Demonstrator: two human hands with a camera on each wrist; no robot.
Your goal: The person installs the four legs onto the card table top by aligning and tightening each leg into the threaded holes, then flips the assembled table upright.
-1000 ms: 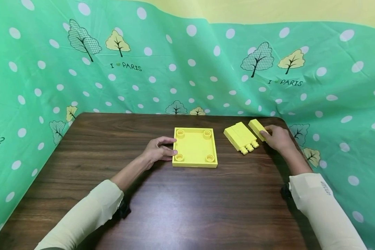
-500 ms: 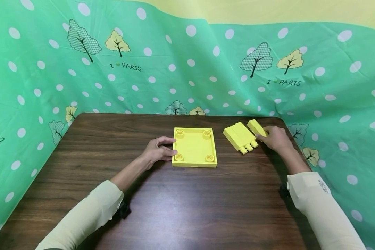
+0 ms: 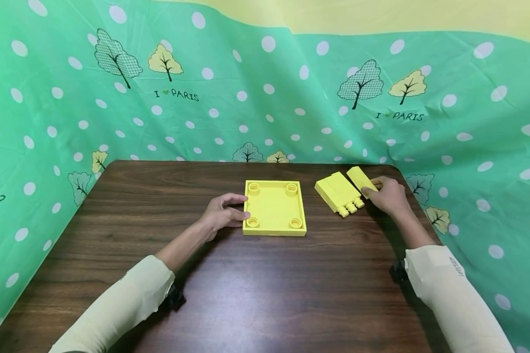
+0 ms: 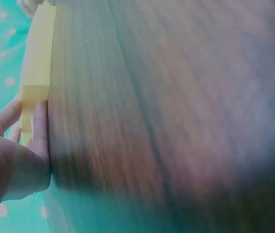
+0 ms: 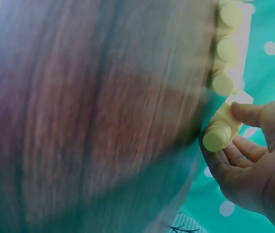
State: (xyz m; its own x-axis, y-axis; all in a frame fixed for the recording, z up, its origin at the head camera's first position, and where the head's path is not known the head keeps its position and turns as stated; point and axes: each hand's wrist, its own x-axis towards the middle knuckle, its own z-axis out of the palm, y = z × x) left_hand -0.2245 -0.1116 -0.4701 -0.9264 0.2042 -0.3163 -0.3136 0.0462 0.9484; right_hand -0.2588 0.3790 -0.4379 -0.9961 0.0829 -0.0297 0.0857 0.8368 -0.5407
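Note:
A shallow square yellow panel (image 3: 274,208) lies on the table in the head view, its raised rim up and a round socket in each corner. My left hand (image 3: 222,212) grips its left edge, thumb and fingertips on the rim; the left wrist view shows the panel (image 4: 36,58) edge-on. My right hand (image 3: 389,193) pinches a yellow block (image 3: 357,177) between thumb and fingers. In the right wrist view this block (image 5: 222,121) has a round peg at its near end. Just left of it lie several similar blocks (image 3: 337,191) side by side, pegs towards me.
The dark wooden table (image 3: 265,289) has rounded far corners. A green dotted curtain (image 3: 221,73) printed with trees hangs behind it and along both sides. The right hand works near the table's far right corner.
The block in my right hand has shifted slightly left towards the grouped blocks and turned a little, and the fingers have changed their hold on it. The left hand and panel stay put.

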